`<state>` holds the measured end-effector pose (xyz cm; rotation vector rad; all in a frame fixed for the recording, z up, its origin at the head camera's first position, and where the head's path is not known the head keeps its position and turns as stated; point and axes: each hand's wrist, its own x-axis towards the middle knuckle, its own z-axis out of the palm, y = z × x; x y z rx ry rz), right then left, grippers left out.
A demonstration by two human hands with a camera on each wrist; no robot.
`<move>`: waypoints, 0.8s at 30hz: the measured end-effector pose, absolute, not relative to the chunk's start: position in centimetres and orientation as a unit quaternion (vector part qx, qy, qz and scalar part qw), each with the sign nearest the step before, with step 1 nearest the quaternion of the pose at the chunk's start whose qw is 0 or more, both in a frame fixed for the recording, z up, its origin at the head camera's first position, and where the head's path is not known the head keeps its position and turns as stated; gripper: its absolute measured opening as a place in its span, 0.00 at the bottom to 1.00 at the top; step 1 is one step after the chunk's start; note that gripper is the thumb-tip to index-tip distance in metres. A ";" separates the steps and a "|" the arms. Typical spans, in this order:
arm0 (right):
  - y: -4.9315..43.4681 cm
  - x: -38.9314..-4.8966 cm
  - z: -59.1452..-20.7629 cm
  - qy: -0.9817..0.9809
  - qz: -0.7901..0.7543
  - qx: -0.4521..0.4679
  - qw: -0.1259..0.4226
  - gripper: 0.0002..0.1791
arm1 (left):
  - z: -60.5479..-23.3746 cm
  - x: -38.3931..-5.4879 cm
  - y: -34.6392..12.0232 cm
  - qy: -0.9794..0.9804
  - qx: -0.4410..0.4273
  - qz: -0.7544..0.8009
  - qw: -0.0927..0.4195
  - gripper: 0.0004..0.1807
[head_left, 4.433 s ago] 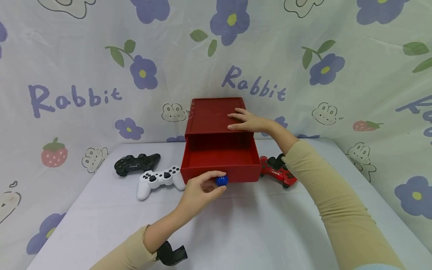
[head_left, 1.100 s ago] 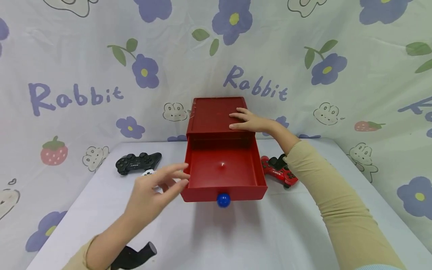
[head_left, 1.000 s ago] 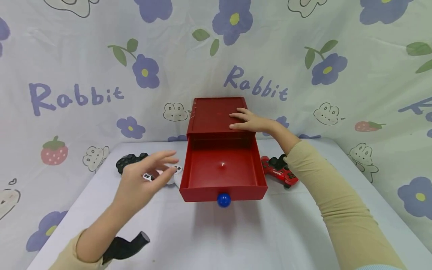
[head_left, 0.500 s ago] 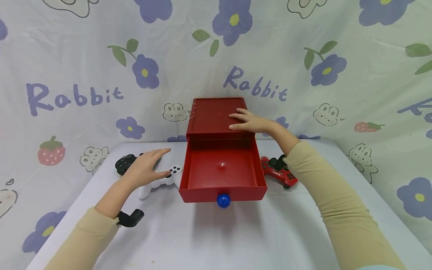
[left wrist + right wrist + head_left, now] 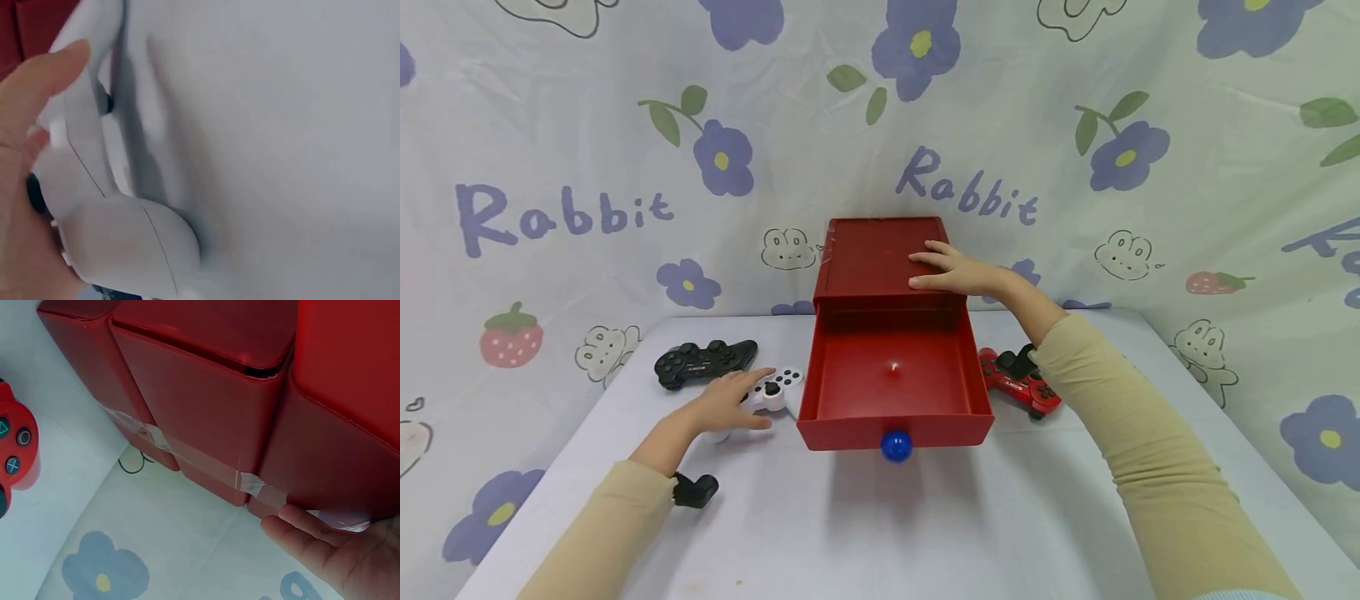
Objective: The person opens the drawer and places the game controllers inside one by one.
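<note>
My left hand is over the left part of a white game controller, thumb and fingers spread apart. In the left wrist view, the thumb is beside the white controller and the other fingers are partly hidden behind it; firm contact is not clear. My right hand rests on top of a red drawer box, fingers spread. Its drawer is pulled out with nothing inside, and a blue round knob is on the front.
A black controller lies behind the white one. To the right of the drawer is a red controller. Tape runs across the red box's side. A patterned cloth hangs behind the white table.
The left hand first held the blue knob while the drawer came farther out. It then let go, moved left and lowered over the white controller. The right hand has stayed on the box.
</note>
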<state>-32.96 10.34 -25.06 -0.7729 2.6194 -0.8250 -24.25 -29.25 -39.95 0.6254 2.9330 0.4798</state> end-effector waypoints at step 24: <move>10.3 -32.7 -25.0 0.906 -0.299 -0.260 0.148 0.37 | -42.6 -25.3 -30.9 0.952 0.190 0.241 0.005 0.36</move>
